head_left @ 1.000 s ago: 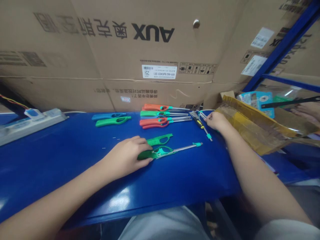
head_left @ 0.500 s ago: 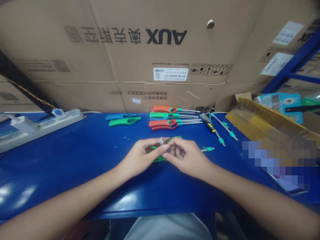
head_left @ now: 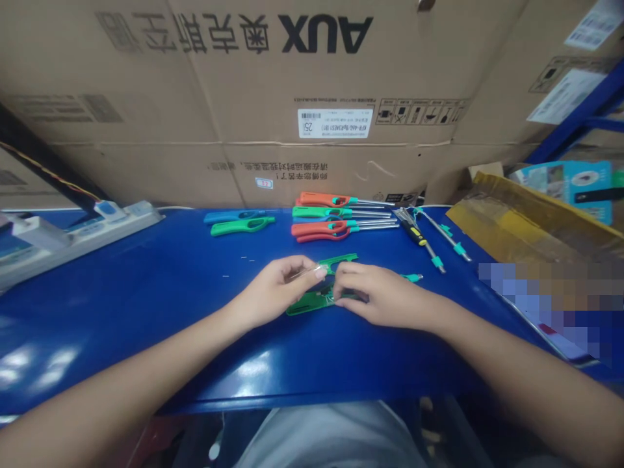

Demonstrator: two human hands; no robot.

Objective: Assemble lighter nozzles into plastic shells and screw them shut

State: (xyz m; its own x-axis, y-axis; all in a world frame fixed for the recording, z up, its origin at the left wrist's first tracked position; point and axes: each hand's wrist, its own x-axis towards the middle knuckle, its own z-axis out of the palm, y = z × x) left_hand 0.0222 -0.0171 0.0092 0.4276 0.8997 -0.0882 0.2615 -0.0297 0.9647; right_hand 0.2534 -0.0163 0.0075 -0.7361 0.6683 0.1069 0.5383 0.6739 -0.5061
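My left hand (head_left: 273, 292) pinches a clear plastic fuel tank (head_left: 303, 273) between thumb and fingers, above the opened green lighter. The green half shell (head_left: 307, 305) of that lighter lies on the table with thin wires and small parts inside. At its right end my right hand (head_left: 390, 296) is closed, fingertips pinched at the wires; what exactly they grip is hidden. Just behind both hands lies the other green half shell (head_left: 351, 259). Beyond my right hand shows the teal tip (head_left: 413, 278) of the lighter's metal tube.
Several finished-looking lighters (head_left: 319, 229) lie at the back. A yellow-and-black screwdriver (head_left: 414, 234) and metal tubes (head_left: 462, 251) are to their right. Blue and green shells (head_left: 242, 225) and a power strip (head_left: 82, 240) are at left. A taped carton (head_left: 507, 221) stands at right.
My right hand came from the metal tubes at the back right to the opened lighter. My left hand lifted off the shell and now holds the clear fuel tank; the hands have since parted slightly.
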